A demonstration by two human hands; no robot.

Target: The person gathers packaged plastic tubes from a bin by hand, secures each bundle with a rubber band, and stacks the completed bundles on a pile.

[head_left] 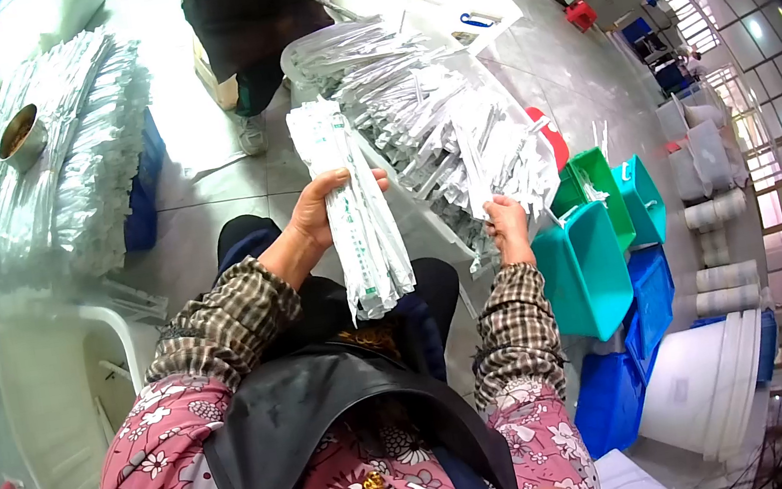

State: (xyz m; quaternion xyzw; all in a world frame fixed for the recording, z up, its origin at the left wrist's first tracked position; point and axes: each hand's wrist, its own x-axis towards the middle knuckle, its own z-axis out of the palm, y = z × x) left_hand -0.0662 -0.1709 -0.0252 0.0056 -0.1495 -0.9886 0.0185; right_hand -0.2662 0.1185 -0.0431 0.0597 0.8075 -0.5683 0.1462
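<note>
My left hand [330, 208] is closed around a bundle of long, narrow white wrapped packets [364, 233] with green print. The bundle stands roughly upright above my lap. To its right, a large heap of similar white packets [421, 108] fills a long container and rises above its edge. My right hand [509, 222] is at the near right side of this heap, fingers pinched on the end of a white packet [474, 166]. What is inside the wrappers is hidden.
Green bins [586, 276] and blue bins [611, 399] stand to my right, beside white tubs [701, 390]. At left, a metal cup [22, 138] rests on another packet stack [68, 181]. Across from me, a person in dark clothing [247, 23] has a hand on more packets.
</note>
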